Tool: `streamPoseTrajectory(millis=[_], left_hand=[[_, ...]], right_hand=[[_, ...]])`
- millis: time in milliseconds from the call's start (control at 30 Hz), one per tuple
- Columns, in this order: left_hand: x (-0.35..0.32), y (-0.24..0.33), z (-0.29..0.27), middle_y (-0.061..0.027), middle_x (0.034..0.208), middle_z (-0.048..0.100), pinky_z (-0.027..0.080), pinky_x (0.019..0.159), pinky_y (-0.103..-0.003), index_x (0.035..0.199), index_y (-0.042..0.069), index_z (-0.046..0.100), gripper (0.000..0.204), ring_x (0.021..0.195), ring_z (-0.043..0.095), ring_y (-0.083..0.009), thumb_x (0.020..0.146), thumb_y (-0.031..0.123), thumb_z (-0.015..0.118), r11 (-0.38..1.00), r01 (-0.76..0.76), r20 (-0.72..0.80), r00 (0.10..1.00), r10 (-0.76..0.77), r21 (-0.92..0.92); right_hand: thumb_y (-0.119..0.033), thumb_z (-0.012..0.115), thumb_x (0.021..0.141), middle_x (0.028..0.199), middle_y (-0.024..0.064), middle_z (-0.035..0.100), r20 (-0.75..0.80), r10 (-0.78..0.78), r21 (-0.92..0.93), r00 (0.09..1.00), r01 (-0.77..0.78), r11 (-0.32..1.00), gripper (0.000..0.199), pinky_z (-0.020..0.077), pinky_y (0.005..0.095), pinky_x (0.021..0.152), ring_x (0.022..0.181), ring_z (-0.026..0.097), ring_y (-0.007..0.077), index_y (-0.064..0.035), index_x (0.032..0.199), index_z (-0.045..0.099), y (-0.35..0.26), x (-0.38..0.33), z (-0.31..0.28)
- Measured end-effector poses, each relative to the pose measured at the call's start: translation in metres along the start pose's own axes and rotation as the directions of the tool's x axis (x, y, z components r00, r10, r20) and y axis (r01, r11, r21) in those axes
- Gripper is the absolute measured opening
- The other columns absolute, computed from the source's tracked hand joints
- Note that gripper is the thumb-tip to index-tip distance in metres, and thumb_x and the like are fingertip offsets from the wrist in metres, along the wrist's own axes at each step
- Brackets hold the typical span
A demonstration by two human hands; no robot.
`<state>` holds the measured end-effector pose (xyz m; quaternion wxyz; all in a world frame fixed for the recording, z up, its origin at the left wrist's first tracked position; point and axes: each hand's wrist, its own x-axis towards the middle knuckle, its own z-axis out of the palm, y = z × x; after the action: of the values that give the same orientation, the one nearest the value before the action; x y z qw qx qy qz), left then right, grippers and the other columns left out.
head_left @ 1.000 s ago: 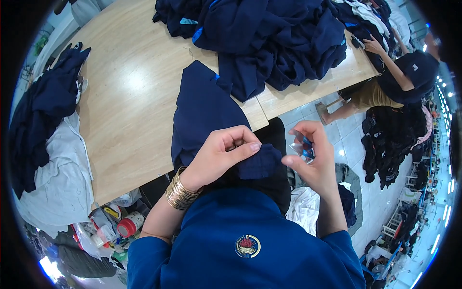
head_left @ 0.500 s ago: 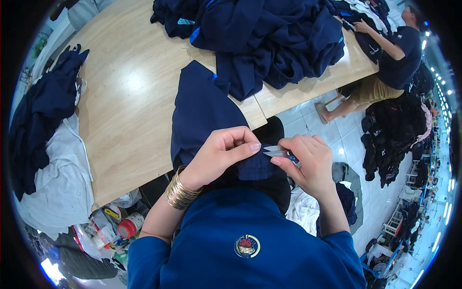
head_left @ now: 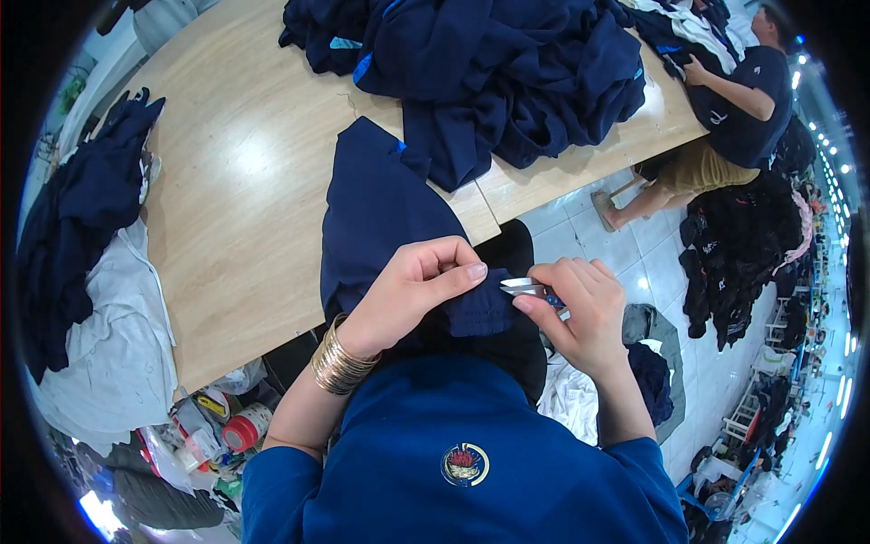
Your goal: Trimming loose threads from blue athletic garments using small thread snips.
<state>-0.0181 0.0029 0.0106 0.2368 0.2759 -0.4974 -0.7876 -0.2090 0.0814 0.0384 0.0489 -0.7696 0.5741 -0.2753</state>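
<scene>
Left hand (head_left: 428,279): pinching navy garment (head_left: 385,195)
Right hand (head_left: 580,304): closed around snips (head_left: 524,286), apart from left
Gathered end (head_left: 476,315): apparently being trimmed
Snips: next move calls for careful aim

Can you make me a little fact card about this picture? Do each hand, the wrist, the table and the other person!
Left hand: pinching the dark blue cloth near one end
Right hand: holding small snips, silver blades pointing at the cloth
Left wrist: gold bangles
Table: wooden, with a big dark blue pile of clothes at the far side
Other person: at the right, beyond the pile, by the table's end
</scene>
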Motion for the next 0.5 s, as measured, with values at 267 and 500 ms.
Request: streamPoseTrajectory(millis=[267, 500], left_hand=[[0.0005, -0.0006, 0.0010, 0.0056, 0.072, 0.048, 0.032, 0.063, -0.018, 0.078, 0.005, 0.056, 0.017, 0.067, 0.040, -0.0025, 0.086, 0.021, 0.056, 0.999, 0.017, 0.009, 1.000, -0.017, -0.038], [-0.0006, -0.0047, -0.0021, 0.0058, 0.073, 0.048, 0.032, 0.064, -0.018, 0.079, 0.005, 0.056, 0.017, 0.067, 0.040, -0.0021, 0.086, 0.020, 0.056, 0.996, 0.034, 0.023, 0.999, -0.032, -0.088]], right_hand=[[-0.030, 0.069, 0.073, 0.066, 0.0010, 0.054, 0.001, -0.028, 0.002, 1.000, 0.028, 1.000, 0.025, 0.0316, 0.0275, 0.051, 0.055, 0.050, 0.0152, -0.0086, 0.078, 0.058, -0.0020, 0.0016, 0.0034], [-0.028, 0.068, 0.074, 0.063, 0.0013, 0.053, -0.039, 0.020, 0.024, 0.999, -0.019, 1.000, 0.022, 0.0313, 0.0280, 0.050, 0.054, 0.049, 0.0155, -0.0083, 0.076, 0.057, -0.0026, 0.0010, 0.0082]])
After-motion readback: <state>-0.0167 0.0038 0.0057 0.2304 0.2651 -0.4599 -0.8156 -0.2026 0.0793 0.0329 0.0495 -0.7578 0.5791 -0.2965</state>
